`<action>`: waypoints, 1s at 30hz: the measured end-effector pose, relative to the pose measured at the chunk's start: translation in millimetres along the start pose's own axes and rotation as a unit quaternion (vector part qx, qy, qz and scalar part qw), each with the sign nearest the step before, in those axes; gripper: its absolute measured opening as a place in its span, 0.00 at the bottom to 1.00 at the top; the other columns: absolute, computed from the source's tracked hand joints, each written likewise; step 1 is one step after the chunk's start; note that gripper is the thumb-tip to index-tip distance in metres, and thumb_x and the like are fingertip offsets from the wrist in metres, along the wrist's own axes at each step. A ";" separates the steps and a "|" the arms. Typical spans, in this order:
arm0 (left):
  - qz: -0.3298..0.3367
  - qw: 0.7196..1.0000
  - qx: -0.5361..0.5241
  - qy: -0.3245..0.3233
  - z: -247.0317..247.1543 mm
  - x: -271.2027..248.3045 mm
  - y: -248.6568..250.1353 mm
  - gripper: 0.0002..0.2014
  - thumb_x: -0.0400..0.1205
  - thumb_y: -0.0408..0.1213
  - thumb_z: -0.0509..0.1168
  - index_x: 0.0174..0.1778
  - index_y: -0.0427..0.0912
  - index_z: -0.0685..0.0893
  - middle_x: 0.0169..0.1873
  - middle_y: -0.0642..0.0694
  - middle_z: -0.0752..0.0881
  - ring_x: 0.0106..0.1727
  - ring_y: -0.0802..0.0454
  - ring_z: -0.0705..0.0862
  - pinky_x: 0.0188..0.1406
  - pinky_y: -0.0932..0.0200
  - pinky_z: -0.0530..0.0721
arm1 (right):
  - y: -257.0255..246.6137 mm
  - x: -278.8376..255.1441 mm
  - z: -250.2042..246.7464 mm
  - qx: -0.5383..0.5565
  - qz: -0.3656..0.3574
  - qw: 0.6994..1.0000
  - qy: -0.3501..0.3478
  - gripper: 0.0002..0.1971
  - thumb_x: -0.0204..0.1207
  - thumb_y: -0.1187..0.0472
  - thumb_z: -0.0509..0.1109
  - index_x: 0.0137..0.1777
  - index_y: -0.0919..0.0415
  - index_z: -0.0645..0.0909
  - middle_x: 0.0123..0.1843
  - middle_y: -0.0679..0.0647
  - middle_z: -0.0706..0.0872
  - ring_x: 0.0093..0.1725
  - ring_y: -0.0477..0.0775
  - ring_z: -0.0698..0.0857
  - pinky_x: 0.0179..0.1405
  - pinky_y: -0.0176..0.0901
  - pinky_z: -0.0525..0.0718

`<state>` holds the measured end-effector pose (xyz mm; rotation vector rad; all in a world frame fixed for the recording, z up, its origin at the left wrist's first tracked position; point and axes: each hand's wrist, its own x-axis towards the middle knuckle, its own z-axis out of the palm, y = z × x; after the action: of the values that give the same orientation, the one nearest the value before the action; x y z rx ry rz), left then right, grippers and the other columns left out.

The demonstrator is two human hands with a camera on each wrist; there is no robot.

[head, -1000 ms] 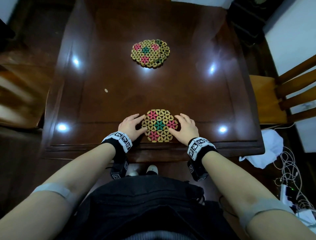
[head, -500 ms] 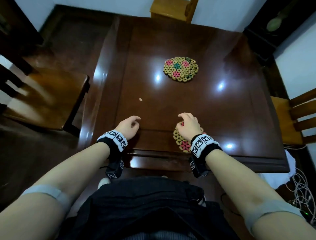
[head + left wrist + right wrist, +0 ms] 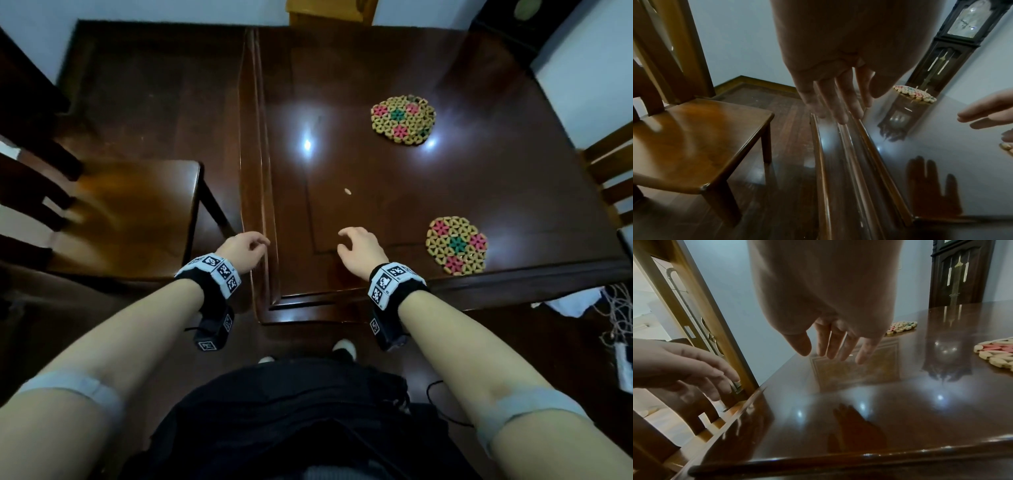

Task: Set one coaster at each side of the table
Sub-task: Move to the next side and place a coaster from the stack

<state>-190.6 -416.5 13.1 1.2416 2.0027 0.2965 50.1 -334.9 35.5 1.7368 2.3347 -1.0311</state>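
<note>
Two round woven coasters with pink and green flower patterns lie on the dark glossy table [image 3: 376,212]. One coaster [image 3: 456,244] sits by the near edge, the other coaster [image 3: 403,119] lies farther back toward the middle. My right hand [image 3: 359,246] hovers over the table's near left corner, fingers loose and empty, left of the near coaster. My left hand [image 3: 245,251] hangs at the table's left edge, also empty with relaxed fingers. In the right wrist view the near coaster [image 3: 996,352] shows at the right border. In the left wrist view the far coaster [image 3: 914,95] lies beyond the fingers [image 3: 838,104].
A brown wooden chair [image 3: 126,212] stands left of the table, another chair [image 3: 613,178] at the right. A small pale speck [image 3: 348,192] lies on the tabletop. A tall dark clock [image 3: 953,40] stands against the far wall. Cables and a white cloth [image 3: 568,305] lie on the floor at right.
Both hands have let go of the near coaster, which now lies alone by the near edge. The hands and my view have shifted left toward the table's left side.
</note>
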 end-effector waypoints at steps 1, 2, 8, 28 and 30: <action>0.003 1.000 -0.005 -0.004 -2.1 2.1 0.2 0.10 0.84 0.43 0.58 0.56 0.54 0.83 0.42 0.49 0.88 0.36 0.52 0.86 0.30 0.60 0.82 | -2.1 -2.3 1.5 0.000 0.001 1.000 -0.004 0.20 0.81 0.55 0.60 0.72 0.55 0.74 0.76 0.55 0.74 0.75 0.59 0.71 0.71 0.58 0.74; 0.006 1.000 -0.011 -0.009 -3.4 4.6 2.3 0.10 0.84 0.43 0.58 0.56 0.53 0.82 0.43 0.49 0.88 0.37 0.51 0.86 0.31 0.60 0.83 | -2.1 -3.4 1.5 0.001 0.004 1.000 -0.007 0.20 0.81 0.55 0.59 0.72 0.55 0.74 0.75 0.54 0.74 0.75 0.58 0.71 0.71 0.58 0.74; 0.055 0.998 -0.002 -0.028 -4.8 34.9 30.6 0.11 0.84 0.42 0.59 0.58 0.50 0.83 0.47 0.49 0.88 0.45 0.45 0.89 0.45 0.49 0.87 | 9.4 0.9 -10.1 0.020 0.027 0.999 -0.002 0.18 0.82 0.54 0.58 0.69 0.54 0.76 0.73 0.52 0.76 0.74 0.55 0.71 0.70 0.57 0.75; 0.226 0.953 0.129 -0.155 -50.1 142.1 98.3 0.11 0.83 0.42 0.58 0.56 0.52 0.84 0.48 0.50 0.89 0.44 0.49 0.88 0.45 0.52 0.87 | 0.0 33.0 -2.4 0.280 0.186 0.931 0.139 0.07 0.80 0.58 0.63 0.52 0.49 0.82 0.51 0.49 0.87 0.54 0.52 0.86 0.63 0.46 0.81; 0.254 0.940 0.140 -0.177 -55.3 152.6 104.2 0.11 0.83 0.42 0.59 0.57 0.52 0.84 0.50 0.51 0.89 0.46 0.50 0.87 0.46 0.54 0.87 | -10.1 31.0 2.7 0.313 0.206 0.914 0.157 0.06 0.80 0.60 0.63 0.50 0.50 0.81 0.47 0.49 0.88 0.52 0.52 0.87 0.63 0.49 0.82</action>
<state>-197.4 -225.1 36.0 1.8468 1.4273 0.0212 29.1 -312.0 25.2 2.6438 1.7201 -1.6215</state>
